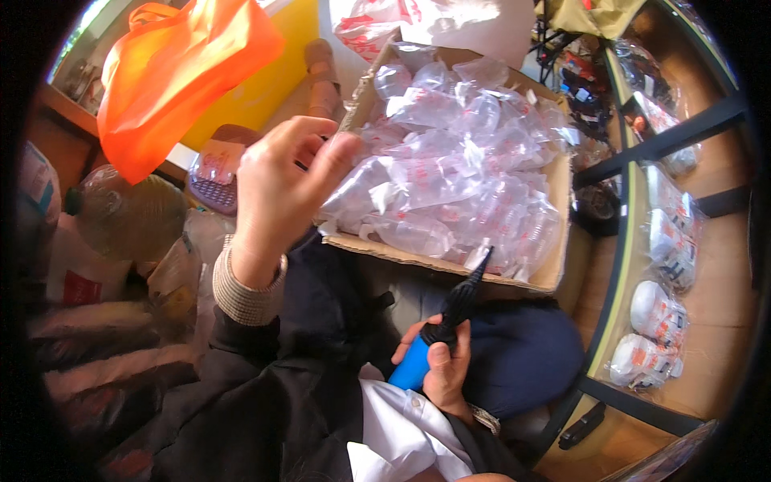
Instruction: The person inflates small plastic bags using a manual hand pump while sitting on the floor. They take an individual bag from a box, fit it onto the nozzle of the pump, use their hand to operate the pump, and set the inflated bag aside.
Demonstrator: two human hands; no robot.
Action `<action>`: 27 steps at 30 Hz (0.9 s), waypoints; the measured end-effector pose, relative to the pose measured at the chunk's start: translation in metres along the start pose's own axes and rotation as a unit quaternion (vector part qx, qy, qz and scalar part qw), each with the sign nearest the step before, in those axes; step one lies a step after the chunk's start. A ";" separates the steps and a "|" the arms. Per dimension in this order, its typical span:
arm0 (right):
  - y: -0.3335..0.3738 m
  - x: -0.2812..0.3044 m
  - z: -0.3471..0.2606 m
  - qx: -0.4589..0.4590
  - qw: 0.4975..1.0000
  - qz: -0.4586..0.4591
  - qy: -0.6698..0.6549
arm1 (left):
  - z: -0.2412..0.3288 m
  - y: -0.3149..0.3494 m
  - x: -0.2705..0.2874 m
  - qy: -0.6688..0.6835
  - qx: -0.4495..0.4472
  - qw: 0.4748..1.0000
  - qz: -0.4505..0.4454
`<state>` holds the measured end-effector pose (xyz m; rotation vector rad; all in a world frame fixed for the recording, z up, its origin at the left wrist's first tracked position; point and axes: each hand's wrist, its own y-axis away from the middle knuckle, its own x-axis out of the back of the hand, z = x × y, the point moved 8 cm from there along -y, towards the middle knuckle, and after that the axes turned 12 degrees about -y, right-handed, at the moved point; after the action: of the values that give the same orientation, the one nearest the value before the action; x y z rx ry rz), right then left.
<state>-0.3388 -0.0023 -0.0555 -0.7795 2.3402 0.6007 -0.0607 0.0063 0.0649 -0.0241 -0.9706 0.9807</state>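
Note:
My right hand (444,371) is wrapped round a blue hand pump (411,365), low in front of my body. The pump's black ribbed nozzle tapers up toward the near wall of a cardboard box (450,251). Inside the box lies a heap of clear plastic inflatable pouches (438,173) with red print, many puffed with air. My left hand (291,181) is raised by the box's left edge, its fingers bent and the thumb apart from them. I see nothing held in it; the inner sides of some fingers are hidden.
Shelves on the right hold bagged white shoes (658,329) and a black marker-like object (582,426). An orange bag (181,76) hangs at the upper left. Below it stand a big clear bottle (128,213) and a purple slipper (215,173). White bags (474,28) lie behind the box.

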 end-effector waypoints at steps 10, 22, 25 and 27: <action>-0.004 -0.011 0.004 0.044 0.997 0.020 0.062 | -0.310 0.010 0.014 -0.250 0.230 0.940 -0.018; -0.011 -0.007 0.003 0.052 0.990 0.025 0.127 | -0.404 0.015 -0.021 -0.236 0.254 0.938 -0.009; -0.011 -0.009 0.003 0.057 0.989 0.031 0.135 | -0.431 0.015 -0.023 -0.217 0.252 0.943 0.010; -0.013 -0.012 0.003 0.057 0.988 0.030 0.139 | -0.455 0.016 -0.020 -0.202 0.248 0.947 0.027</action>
<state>-0.3219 -0.0052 -0.0530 -0.7858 2.6343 0.3978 0.2435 0.1780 -0.2280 0.5948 -1.0697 1.2881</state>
